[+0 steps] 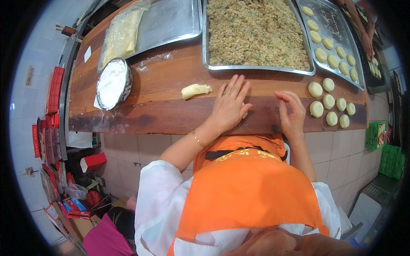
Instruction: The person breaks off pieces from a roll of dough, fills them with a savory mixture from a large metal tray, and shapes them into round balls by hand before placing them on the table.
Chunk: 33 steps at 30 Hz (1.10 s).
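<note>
My left hand [229, 104] lies palm down near the front edge of the wooden table, its fingers spread. Under its thumb side a small piece of dough [245, 112] peeks out, mostly hidden by the palm. Just left of the fingers rests a loose roll of pale dough [195, 91]. My right hand [292, 112] hovers by the table edge with curved fingers, the thumb apart and nothing visible in it. To its right, several round, flattened dough cakes [328, 101] sit on the wood.
A metal tray of crumbly filling [256, 35] stands behind my hands. Right of it, another tray [334, 30] carries several dough cakes. At left are a bowl of flour [112, 84] and plastic-covered dough [123, 35] on a tray. Another person's hand [368, 48] shows at far right.
</note>
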Motion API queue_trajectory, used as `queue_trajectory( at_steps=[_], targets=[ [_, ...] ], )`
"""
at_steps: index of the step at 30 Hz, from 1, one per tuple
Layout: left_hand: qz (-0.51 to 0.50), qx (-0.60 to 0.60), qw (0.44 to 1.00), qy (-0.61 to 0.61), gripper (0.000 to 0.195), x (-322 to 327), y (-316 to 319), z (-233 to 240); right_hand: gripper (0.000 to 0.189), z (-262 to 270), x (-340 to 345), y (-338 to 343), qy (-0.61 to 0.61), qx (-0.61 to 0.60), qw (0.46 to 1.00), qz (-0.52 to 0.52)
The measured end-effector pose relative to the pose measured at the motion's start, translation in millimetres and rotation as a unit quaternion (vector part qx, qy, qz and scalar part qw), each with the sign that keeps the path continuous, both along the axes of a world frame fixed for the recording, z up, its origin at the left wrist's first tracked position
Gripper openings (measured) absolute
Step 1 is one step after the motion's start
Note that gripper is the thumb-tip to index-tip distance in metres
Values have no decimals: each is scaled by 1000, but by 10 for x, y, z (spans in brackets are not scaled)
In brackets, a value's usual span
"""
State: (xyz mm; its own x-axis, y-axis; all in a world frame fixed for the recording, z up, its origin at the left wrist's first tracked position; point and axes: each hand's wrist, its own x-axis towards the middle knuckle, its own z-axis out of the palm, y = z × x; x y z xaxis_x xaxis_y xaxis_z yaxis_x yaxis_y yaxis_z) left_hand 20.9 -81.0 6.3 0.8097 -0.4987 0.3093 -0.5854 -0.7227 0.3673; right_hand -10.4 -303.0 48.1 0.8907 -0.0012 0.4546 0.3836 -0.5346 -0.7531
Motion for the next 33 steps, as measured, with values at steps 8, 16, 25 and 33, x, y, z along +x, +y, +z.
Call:
queue_trajectory(
  at_steps=[8,16,25,33],
  targets=[
    [-13,46,999,8,22,-26,394,34,21,-134,108,62,2,-17,999,42],
    [-110,-624,544,550,26,209,518,163,16,44,308,28,75,3,997,2],
    [-52,-753,344,558,36,128,25,-5,50,135,1410,-327,-84,-298,949,-56],
    [-4,-763,349,545,33,17,113,3,45,-4,1991,-85,-83,-445,891,-39]
  ],
)
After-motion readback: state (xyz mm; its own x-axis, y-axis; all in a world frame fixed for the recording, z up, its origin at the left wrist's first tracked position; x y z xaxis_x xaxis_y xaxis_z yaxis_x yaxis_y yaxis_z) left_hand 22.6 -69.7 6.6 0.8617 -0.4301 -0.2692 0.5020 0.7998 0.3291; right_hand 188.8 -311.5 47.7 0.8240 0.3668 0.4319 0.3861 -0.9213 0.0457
